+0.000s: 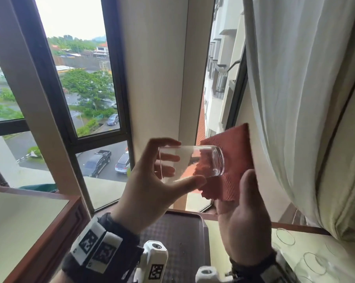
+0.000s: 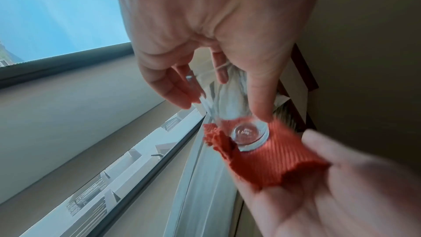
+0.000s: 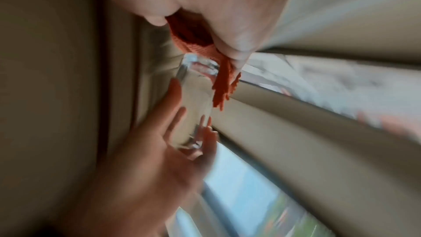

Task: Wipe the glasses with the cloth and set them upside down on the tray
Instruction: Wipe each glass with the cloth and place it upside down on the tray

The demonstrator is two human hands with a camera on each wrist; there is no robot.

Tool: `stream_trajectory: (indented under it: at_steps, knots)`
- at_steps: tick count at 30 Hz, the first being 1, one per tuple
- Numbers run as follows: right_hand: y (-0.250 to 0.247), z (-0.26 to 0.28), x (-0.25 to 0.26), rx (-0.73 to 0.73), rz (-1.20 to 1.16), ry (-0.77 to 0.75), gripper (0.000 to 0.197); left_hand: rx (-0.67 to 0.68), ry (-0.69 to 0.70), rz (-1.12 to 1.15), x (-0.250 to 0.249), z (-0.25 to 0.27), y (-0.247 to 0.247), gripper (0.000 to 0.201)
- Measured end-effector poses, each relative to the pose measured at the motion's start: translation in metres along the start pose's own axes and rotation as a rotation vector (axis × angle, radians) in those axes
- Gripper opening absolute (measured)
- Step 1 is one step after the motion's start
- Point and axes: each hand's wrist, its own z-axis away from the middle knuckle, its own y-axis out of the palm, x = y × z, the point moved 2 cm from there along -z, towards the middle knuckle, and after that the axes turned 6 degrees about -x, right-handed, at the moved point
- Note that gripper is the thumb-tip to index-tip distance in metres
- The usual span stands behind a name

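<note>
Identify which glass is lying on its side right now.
The glass in the left hand, held sideways against the cloth; the other glasses stand on the table.

Clear glass (image 1: 190, 164) lies on its side up in the air, thick base pressed against the orange-red ribbed cloth (image 1: 232, 158), open mouth facing left. Down below sits the dark brown tray (image 1: 180, 227); more clear glasses (image 1: 285, 235) stand just right of it.

Head view downward; wrist views close
</note>
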Motion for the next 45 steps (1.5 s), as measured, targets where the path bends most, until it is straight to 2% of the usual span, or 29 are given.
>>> stream_trajectory:
  at_steps: [1,3,5,7,9,12,14,15,17,20,22,24,27,28,29,32,35,38,40,43,44,45]
  knots:
    - [0.001,-0.004,-0.001,0.119,0.111,-0.061,0.049,0.005,-0.011,0.006,0.001,0.002,0.003,0.084]
    - [0.010,-0.008,0.006,0.240,0.210,-0.167,0.048,-0.007,-0.027,0.027,0.004,0.007,0.007,0.080]
    - [0.013,-0.019,0.016,0.222,0.366,-0.286,0.053,-0.010,-0.018,0.043,0.006,0.010,0.011,0.077]
    - [0.005,-0.029,0.021,0.229,0.360,-0.306,0.046,0.025,0.023,0.044,0.005,0.014,0.016,0.076]
    - [-0.003,-0.036,0.026,0.165,0.344,-0.287,0.037,0.033,0.051,0.053,0.004,0.018,0.019,0.076]
    - [-0.010,-0.032,0.023,0.085,0.268,-0.053,0.039,-0.037,0.055,0.111,0.005,0.019,0.021,0.073]
    - [-0.011,-0.022,0.012,0.047,0.249,0.024,0.041,-0.095,0.051,0.124,0.007,0.015,0.022,0.071]
    - [-0.008,-0.016,0.009,0.062,0.260,-0.016,0.047,-0.116,0.030,0.117,0.008,0.013,0.023,0.070]
    - [-0.001,-0.007,-0.001,0.153,0.405,-0.216,0.064,-0.135,-0.043,0.103,0.010,0.008,0.025,0.072]
    - [0.002,-0.012,-0.001,0.264,0.681,-0.539,0.051,-0.092,-0.077,0.075,0.014,0.007,0.028,0.074]
    - [-0.002,-0.023,0.005,0.244,0.740,-0.601,0.046,-0.032,-0.045,0.061,0.011,0.010,0.030,0.072]
    - [-0.011,-0.035,0.014,0.190,0.653,-0.527,0.040,0.006,-0.030,0.075,0.009,0.013,0.033,0.070]
    - [-0.016,-0.035,0.024,0.036,0.452,-0.130,0.051,-0.018,-0.039,0.154,0.009,0.013,0.036,0.068]
    - [-0.019,-0.031,0.020,0.014,0.410,-0.039,0.050,-0.041,-0.037,0.169,0.009,0.011,0.036,0.069]
    - [-0.019,-0.025,0.015,0.011,0.411,-0.014,0.049,-0.067,-0.041,0.169,0.011,0.009,0.036,0.071]
    - [-0.013,-0.009,-0.006,0.109,0.474,-0.198,0.068,-0.103,-0.087,0.147,0.015,0.003,0.037,0.076]
    - [-0.004,-0.007,-0.009,0.235,0.781,-0.505,0.056,-0.089,-0.112,0.116,0.014,0.002,0.039,0.074]
    - [-0.007,-0.023,0.004,0.199,0.889,-0.635,0.047,-0.026,-0.088,0.121,0.012,0.006,0.040,0.068]
    - [-0.016,-0.035,0.013,0.195,0.769,-0.575,0.044,0.033,-0.084,0.143,0.010,0.010,0.042,0.069]
    - [-0.022,-0.037,0.023,0.028,0.453,-0.179,0.046,0.033,-0.103,0.208,0.009,0.011,0.043,0.069]
    - [-0.026,-0.031,0.018,0.003,0.402,-0.081,0.043,0.014,-0.111,0.234,0.010,0.010,0.042,0.069]
    - [-0.024,-0.024,0.014,0.007,0.398,-0.063,0.038,-0.011,-0.121,0.254,0.011,0.008,0.042,0.071]
